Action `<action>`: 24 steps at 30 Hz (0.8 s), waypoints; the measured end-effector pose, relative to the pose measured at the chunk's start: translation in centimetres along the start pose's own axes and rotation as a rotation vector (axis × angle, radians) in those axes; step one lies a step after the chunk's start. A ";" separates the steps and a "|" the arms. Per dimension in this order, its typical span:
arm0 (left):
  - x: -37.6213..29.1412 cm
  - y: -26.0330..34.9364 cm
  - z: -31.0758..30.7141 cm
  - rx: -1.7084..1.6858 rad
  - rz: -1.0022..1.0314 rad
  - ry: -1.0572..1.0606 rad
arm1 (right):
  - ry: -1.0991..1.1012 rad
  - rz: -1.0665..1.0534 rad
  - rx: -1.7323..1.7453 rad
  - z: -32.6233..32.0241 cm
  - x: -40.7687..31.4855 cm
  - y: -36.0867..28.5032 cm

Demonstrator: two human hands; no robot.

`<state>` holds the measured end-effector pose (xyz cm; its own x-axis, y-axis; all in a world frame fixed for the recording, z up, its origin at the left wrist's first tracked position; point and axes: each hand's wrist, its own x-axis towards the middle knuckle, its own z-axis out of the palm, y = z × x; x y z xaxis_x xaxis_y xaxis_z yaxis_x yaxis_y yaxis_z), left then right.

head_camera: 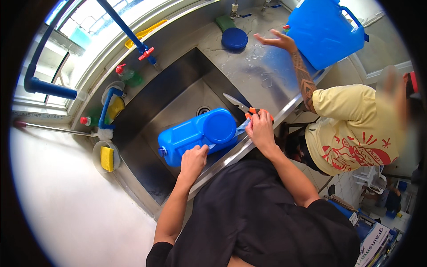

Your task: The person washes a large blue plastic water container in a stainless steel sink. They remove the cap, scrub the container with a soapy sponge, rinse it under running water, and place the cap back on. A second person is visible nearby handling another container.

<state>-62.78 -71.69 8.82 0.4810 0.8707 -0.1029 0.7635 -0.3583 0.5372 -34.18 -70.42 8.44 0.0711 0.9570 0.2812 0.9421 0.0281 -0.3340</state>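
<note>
A blue plastic water jug (180, 137) with a round blue lid (219, 126) lies in the stainless steel sink (133, 167). My left hand (194, 160) is at the jug's near side, its fingers pinching a small whitish piece that looks like plastic film. In my right hand (262, 131) are scissors (238, 102) with orange handles, their blades pointing over the sink's corner. The same hand pinches a crumpled strip of clear film (243, 127) beside the lid.
A co-worker in a yellow shirt (357, 133) stands at the right, one arm over the wet counter (267, 71). Beyond are a larger blue container (325, 31), a round blue lid (234, 38) and a red-handled tap (146, 53). A yellow sponge (107, 159) sits at the left.
</note>
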 end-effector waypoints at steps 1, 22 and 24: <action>0.1 0.4 -0.3 -0.095 0.038 -0.021 | -0.026 0.011 0.013 0.0 -0.2 0.3; 8.6 6.6 0.6 -0.655 -0.028 -0.378 | -0.173 0.135 -0.025 8.0 8.9 11.6; 8.6 6.4 0.6 -0.647 -0.051 -0.372 | -0.114 0.127 -0.076 7.3 10.0 10.5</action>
<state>-53.51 -66.71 10.82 0.6537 0.6680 -0.3556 0.4378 0.0495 0.8977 -25.93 -58.44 1.17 0.1579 0.9780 0.1362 0.9502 -0.1129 -0.2905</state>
